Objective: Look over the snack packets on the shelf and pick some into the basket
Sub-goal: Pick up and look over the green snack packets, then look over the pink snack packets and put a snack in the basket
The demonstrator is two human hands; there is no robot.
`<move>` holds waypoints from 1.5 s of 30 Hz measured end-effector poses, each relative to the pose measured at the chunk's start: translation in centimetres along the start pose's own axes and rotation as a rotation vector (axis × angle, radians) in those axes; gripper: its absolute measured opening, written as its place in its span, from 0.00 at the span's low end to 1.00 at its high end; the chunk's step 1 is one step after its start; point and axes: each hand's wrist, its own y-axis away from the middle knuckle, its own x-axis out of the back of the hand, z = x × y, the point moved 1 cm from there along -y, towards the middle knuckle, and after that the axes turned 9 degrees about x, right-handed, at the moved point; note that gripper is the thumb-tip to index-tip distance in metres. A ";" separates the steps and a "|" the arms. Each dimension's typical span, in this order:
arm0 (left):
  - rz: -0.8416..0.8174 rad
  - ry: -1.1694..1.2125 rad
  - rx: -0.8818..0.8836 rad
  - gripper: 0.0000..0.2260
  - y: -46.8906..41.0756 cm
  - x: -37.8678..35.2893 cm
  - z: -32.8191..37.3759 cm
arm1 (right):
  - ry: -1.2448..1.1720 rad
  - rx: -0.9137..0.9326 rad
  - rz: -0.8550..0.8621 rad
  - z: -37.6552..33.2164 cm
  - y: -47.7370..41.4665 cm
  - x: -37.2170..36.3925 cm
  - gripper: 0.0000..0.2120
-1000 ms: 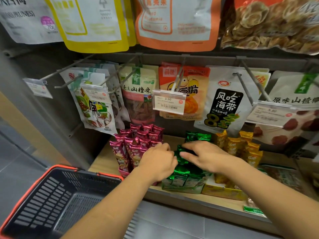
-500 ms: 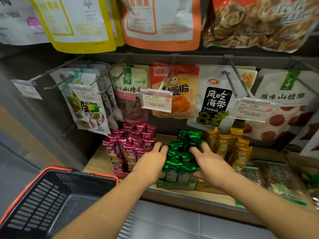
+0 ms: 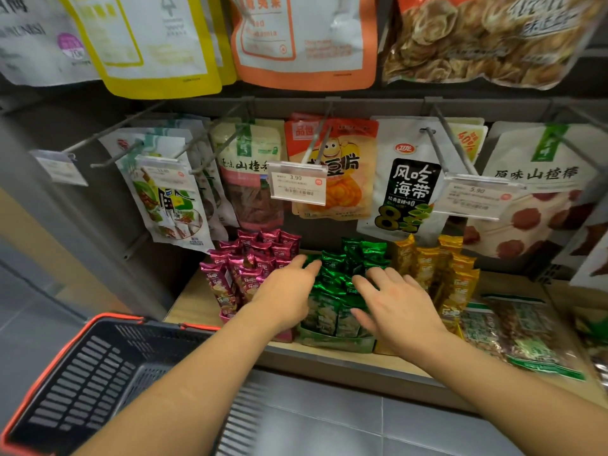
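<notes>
Now at looking-over step: both grips sorting green packets point(image 3: 339, 268) in tray on shelf point(image 3: 190, 301), none taken yet. Left grip point(image 3: 289, 291) and right grip point(image 3: 398, 307) spread flat, fingers loose, holding nothing, resting on green stack from either side. Next move likely calls for pinching one packet top, lifting clear, carrying down-left to basket point(image 3: 82, 373) below shelf edge.

Single view here, worn on the head, facing forward and tilted down, right up close to the pale wooden shelf board point(image 3: 194, 301). Its front edge cuts across mid-frame. Hanging printed plastic snack bags point(image 3: 408, 192) fill the top, and the black slatted plastic basket with an orange rim point(image 3: 82, 373) takes the lower left corner.
</notes>
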 end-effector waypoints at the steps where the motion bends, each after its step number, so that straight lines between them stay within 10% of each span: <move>1: 0.023 0.035 -0.033 0.34 0.5 0.6 -0.5 | -0.016 0.072 0.026 -0.4 -0.1 0.0 0.18; 7: 0.273 0.232 0.083 0.14 2.5 4.6 -4.2 | -0.096 0.187 -0.017 -0.9 -0.1 -1.1 0.18; 15: 0.137 0.086 0.070 0.18 1.9 1.8 -6.7 | -0.495 -0.274 -0.128 0.9 -2.8 -0.8 0.07; 23: 0.122 0.042 0.062 0.08 2.0 1.3 -6.1 | -0.702 -0.278 -0.089 1.2 -4.0 1.7 0.06; 27: 0.371 0.071 -0.068 0.06 5.5 6.2 -6.6 | -0.814 -0.198 -0.072 -0.1 -4.4 3.7 0.08; 32: 0.626 0.620 -0.074 0.04 11.7 10.7 -7.1 | -1.065 -0.021 -0.374 -4.4 -4.9 7.8 0.31; 38: 0.538 1.385 0.149 0.11 13.3 11.0 -8.0 | -1.965 -0.078 -0.632 -9.7 -2.2 11.9 0.19; 45: 0.448 1.823 0.248 0.13 12.2 11.0 -8.4 | -1.774 -0.031 -0.379 -10.1 -0.4 13.2 0.14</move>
